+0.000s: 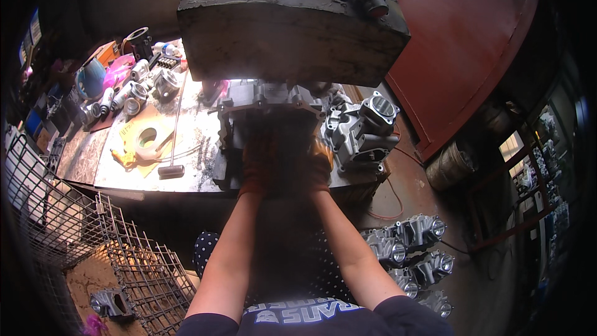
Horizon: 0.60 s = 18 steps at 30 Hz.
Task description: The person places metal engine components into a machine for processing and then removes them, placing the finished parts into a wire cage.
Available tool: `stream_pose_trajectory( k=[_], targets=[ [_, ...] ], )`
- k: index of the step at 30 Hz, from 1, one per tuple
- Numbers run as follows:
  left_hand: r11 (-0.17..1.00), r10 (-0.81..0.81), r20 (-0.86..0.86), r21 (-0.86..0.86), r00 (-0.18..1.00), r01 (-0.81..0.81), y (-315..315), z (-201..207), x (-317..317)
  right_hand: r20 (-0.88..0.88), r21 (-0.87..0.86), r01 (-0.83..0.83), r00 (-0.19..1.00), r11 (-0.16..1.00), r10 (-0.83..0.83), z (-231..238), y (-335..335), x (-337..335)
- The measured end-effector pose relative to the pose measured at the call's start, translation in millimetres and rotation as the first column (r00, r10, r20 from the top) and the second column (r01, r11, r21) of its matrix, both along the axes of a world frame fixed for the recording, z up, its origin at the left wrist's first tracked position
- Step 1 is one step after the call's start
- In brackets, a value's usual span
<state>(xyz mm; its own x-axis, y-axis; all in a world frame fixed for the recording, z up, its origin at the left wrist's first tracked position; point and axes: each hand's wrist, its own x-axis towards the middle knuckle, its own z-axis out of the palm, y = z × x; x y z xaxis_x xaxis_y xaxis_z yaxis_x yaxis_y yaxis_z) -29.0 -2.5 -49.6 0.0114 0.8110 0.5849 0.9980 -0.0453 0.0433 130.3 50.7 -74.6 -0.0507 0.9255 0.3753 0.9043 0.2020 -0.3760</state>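
A large grey metal casting (261,94) with a lugged flange sits on the bench before me, its near face in deep shadow. My left hand (258,160), in an orange work glove, reaches into the dark area at this face; its fingers are too dim to make out. At the casting's right edge is my right hand (321,160), in a similar glove, its lit fingers curled against the side. A second silver casting (360,130) with a round bore stands just right of that hand.
A dark metal box (292,40) overhangs the bench. On the left lie a hammer (171,172), yellow cardboard with a tape roll (148,138) and several small castings (134,96). A wire cage (140,261) stands lower left; more castings (413,255) lie on the floor at right.
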Motion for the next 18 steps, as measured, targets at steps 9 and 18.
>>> stream_pose_trajectory(
  k=[9,18],
  targets=[
    [0.995,0.004,-0.016,0.096,1.0,-0.002,5,-8,-3,-0.018,-0.069,0.008,1.0,0.998,-0.009,12,-6,-2],
    [0.994,-0.038,0.043,0.101,0.998,0.034,-1,-3,-1,-0.08,0.107,-0.079,0.993,0.991,0.088,3,-3,-1]
  ],
)
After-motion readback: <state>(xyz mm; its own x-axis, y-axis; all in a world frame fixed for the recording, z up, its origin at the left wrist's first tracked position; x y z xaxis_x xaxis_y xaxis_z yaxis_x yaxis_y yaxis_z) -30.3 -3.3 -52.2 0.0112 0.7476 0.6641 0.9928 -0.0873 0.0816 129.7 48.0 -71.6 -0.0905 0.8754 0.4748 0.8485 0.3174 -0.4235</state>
